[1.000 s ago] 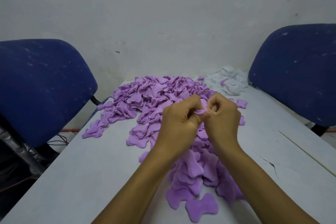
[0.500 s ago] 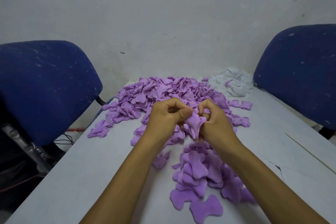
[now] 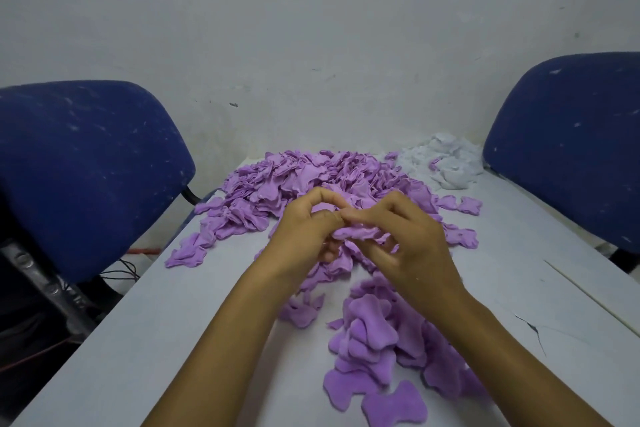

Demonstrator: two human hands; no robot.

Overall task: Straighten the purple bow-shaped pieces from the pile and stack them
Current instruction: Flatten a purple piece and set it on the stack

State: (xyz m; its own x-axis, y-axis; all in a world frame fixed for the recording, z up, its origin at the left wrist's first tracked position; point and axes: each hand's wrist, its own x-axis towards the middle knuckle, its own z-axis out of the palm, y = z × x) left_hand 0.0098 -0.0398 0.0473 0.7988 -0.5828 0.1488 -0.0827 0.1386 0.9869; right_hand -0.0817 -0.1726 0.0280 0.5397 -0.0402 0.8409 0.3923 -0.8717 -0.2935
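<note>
White plaster wall (image 3: 311,45) is backing the scene, and a pale grey table (image 3: 166,340) is running from the near edge to the wall. Two blue chair backs are standing alongside it, one at the left (image 3: 83,170) and one at the right (image 3: 568,149). A large pile of purple bow-shaped pieces (image 3: 304,180) is lying at the far end of the table, with a smaller heap of white pieces (image 3: 446,163) sitting to its right. The left hand (image 3: 304,232) and the right hand (image 3: 408,243) are meeting above the table's middle, both pinching one purple piece (image 3: 360,232) between curled fingers and thumbs. Nearer, to the right, flattened purple pieces are overlapping in a loose stack (image 3: 370,340).
</note>
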